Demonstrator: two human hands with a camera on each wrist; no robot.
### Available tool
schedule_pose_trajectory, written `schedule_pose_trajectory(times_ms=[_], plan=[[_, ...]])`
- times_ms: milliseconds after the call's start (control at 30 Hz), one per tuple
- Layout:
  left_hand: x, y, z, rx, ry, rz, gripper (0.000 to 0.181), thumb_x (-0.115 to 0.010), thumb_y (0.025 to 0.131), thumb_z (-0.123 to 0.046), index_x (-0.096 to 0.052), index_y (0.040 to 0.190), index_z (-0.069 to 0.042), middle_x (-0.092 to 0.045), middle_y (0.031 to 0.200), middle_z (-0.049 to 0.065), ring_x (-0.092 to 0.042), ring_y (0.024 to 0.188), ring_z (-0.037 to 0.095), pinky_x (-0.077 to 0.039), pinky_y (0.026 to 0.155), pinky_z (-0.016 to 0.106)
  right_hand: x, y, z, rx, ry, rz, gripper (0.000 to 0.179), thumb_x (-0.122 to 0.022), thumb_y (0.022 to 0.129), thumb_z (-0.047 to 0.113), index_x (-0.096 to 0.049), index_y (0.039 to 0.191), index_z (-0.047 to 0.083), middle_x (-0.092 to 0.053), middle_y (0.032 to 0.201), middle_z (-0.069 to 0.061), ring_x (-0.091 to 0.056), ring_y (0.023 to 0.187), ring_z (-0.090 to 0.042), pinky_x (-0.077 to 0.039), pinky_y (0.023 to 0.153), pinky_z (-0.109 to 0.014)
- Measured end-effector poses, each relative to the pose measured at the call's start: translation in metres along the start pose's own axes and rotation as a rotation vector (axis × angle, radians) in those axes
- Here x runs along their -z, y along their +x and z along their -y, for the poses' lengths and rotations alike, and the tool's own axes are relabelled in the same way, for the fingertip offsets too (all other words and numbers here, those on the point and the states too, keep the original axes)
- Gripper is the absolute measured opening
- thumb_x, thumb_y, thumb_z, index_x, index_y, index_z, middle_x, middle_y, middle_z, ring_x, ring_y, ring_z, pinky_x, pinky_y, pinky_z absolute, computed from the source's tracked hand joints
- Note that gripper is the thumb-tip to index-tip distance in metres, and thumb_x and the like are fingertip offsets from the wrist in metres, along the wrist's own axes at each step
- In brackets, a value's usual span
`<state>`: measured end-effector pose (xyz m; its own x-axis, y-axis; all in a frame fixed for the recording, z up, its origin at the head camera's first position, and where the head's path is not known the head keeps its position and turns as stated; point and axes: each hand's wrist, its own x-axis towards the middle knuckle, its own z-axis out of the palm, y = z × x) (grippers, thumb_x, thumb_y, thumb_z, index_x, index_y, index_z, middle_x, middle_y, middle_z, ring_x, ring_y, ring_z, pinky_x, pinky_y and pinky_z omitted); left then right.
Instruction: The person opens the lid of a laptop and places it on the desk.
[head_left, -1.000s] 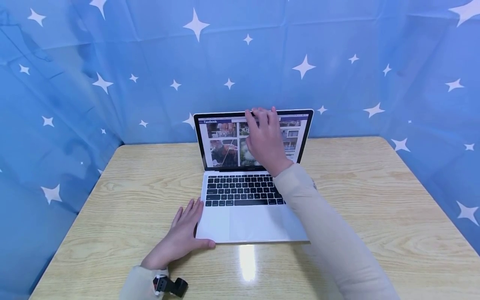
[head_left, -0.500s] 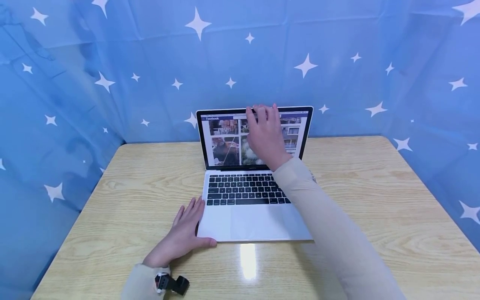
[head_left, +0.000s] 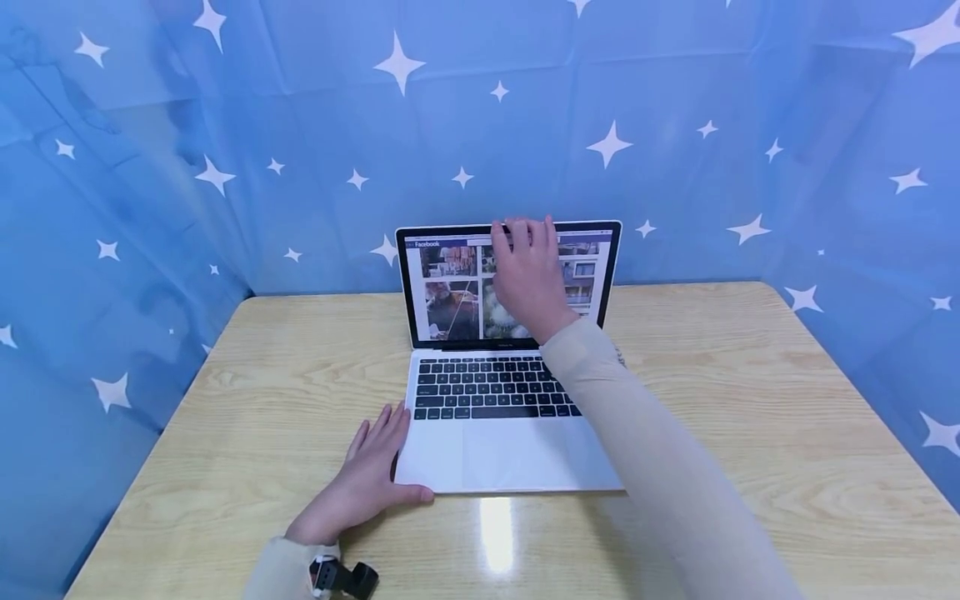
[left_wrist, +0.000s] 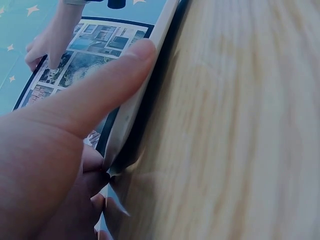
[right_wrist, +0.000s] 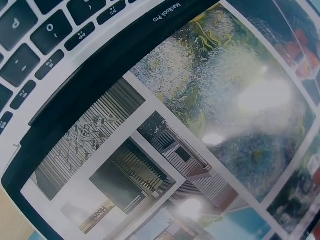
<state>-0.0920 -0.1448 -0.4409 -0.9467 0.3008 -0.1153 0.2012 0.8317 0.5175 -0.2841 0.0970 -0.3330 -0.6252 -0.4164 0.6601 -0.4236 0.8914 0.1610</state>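
A silver laptop [head_left: 495, 462] stands unfolded on the table, its screen [head_left: 450, 312] lit with a page of photos. My right hand [head_left: 531, 279] grips the top edge of the lid, fingertips bent over the rim and thumb in front of the screen. Along the front left corner of the base rests my left hand [head_left: 363, 483], its fingers straight against the side. In the left wrist view the left thumb [left_wrist: 100, 90] lies along the front edge. The right wrist view looks close at the screen [right_wrist: 200, 145] and some keys [right_wrist: 50, 27]; the right hand is hidden there.
The pale wood table [head_left: 750, 400] extends to both sides of the laptop. Behind and around it hangs a blue cloth [head_left: 525, 125] with white stars. A small black device [head_left: 345, 575] is strapped to the left wrist.
The head view has shifted slightly. Both hands keep their places on the laptop, and the lid stands at about the same angle.
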Motion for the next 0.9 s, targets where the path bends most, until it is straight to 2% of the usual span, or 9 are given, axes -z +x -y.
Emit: schedule_pose_trajectory(times_ms=[233, 433, 667, 900], plan=[[-0.001, 0.000, 0.001, -0.008, 0.002, -0.005, 0.119, -0.062, 0.055, -0.071, -0.011, 0.142, -0.009, -0.005, 0.147, 0.004, 0.004, 0.135, 0.020, 0.009, 0.105, 0.043, -0.002, 0.003, -0.002, 0.007, -0.027, -0.017, 0.053, -0.051, 0.079, 0.010, -0.041, 0.130, 0.002, -0.039, 0.122, -0.018, -0.037, 0.112, -0.035, -0.012, 0.104, -0.052], [-0.001, 0.000, 0.001, -0.001, -0.008, -0.008, 0.119, -0.063, 0.054, -0.070, -0.013, 0.142, -0.007, -0.007, 0.148, 0.006, 0.002, 0.135, 0.021, 0.008, 0.106, 0.043, -0.002, 0.006, -0.002, -0.003, -0.040, 0.056, 0.055, -0.050, 0.078, 0.009, -0.039, 0.132, 0.002, -0.040, 0.121, -0.017, -0.037, 0.112, -0.035, -0.011, 0.105, -0.052], [-0.001, -0.001, 0.000, -0.001, -0.011, -0.014, 0.119, -0.064, 0.054, -0.069, -0.013, 0.142, -0.007, -0.007, 0.147, 0.005, 0.003, 0.135, 0.021, 0.007, 0.106, 0.042, -0.004, 0.011, -0.002, -0.014, -0.072, 0.069, 0.053, -0.049, 0.078, 0.009, -0.040, 0.130, 0.003, -0.041, 0.117, -0.017, -0.038, 0.109, -0.035, -0.013, 0.104, -0.052], [-0.003, -0.002, 0.000, -0.006, -0.011, -0.019, 0.119, -0.064, 0.054, -0.069, -0.013, 0.142, -0.007, -0.008, 0.147, 0.006, 0.001, 0.135, 0.021, 0.007, 0.106, 0.043, -0.008, 0.013, -0.004, -0.032, -0.071, 0.136, 0.054, -0.049, 0.078, 0.011, -0.038, 0.131, 0.004, -0.039, 0.119, -0.017, -0.036, 0.110, -0.035, -0.014, 0.104, -0.052]])
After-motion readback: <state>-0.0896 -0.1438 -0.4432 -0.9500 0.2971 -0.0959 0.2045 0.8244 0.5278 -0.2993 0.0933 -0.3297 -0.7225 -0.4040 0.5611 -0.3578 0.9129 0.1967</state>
